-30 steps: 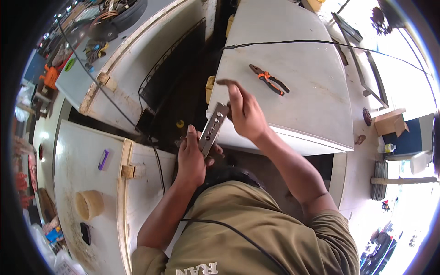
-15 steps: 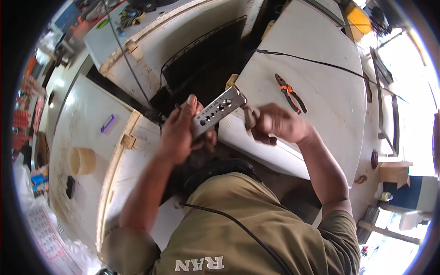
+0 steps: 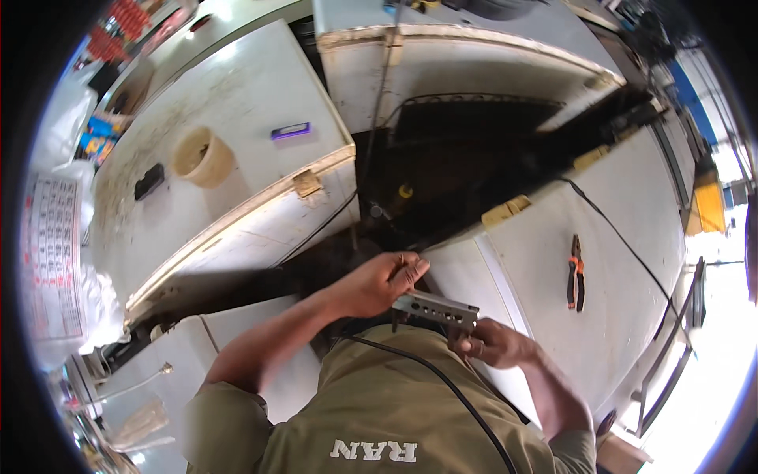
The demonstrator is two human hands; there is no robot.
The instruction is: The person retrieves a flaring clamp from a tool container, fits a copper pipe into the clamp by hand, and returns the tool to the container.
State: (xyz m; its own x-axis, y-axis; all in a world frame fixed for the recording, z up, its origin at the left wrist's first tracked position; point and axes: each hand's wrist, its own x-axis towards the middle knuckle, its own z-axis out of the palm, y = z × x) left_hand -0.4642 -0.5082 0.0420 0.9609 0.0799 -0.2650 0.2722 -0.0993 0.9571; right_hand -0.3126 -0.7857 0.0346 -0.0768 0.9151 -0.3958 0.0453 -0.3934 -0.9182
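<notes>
Between my hands, close in front of my body, is a metal flaring bar (image 3: pixel 438 310) with a row of round holes of graded size. Its left end is gripped by my left hand (image 3: pixel 383 283), thumb on top and fingers closed. My right hand (image 3: pixel 493 344) is curled around the lower right end, where the clamp fitting is partly hidden by the fingers. The bar slopes down slightly to the right. Orange-and-black pliers (image 3: pixel 576 276) lie to the right, apart from both hands.
White chest-like cabinets surround a dark gap ahead. The right cabinet top (image 3: pixel 608 340) bears a black cable (image 3: pixel 624 238). On the left cabinet top (image 3: pixel 253 75) stand a cream tub (image 3: pixel 207 170), a purple-edged item (image 3: pixel 290 131) and a small black object (image 3: pixel 148 182). Another black cable crosses my shirt.
The flaring bar has come down nearer my body, its right end now lower than its left. Both hands moved with it and still hold its ends. The whole view has turned.
</notes>
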